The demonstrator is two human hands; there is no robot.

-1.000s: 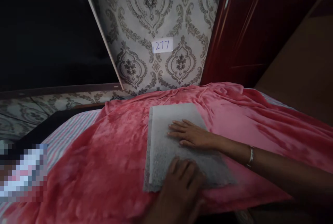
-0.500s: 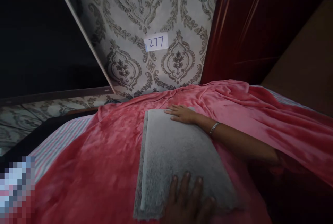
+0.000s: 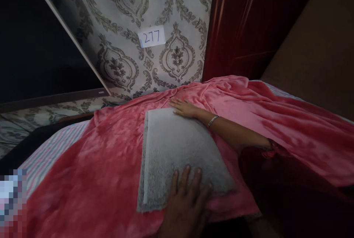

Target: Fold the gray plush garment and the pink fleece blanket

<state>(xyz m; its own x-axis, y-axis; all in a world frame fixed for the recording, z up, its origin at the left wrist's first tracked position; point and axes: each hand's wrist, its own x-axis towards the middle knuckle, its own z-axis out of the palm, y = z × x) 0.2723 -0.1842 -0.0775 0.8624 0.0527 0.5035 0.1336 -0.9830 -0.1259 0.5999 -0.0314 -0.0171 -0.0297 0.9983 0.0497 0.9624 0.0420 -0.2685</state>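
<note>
Lying between both flat hands, grey towel point(image 3: 177, 153) on pink blanket point(image 3: 91, 171).

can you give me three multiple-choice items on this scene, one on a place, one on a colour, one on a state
1. Where does the right hand rest?
A. on the towel's far edge
B. on the striped sheet
C. on the wall

2. What colour is the blanket under the towel?
A. blue
B. pink-red
C. green

3. How does the left hand lie?
A. clenched in a fist
B. lifted off the bed
C. flat, fingers spread on the towel's near edge

Answers: 1 A, its fingers lie at the grey towel's far corner; 2 B, pink-red fabric surrounds the towel; 3 C, the open palm presses on the near end.
</note>
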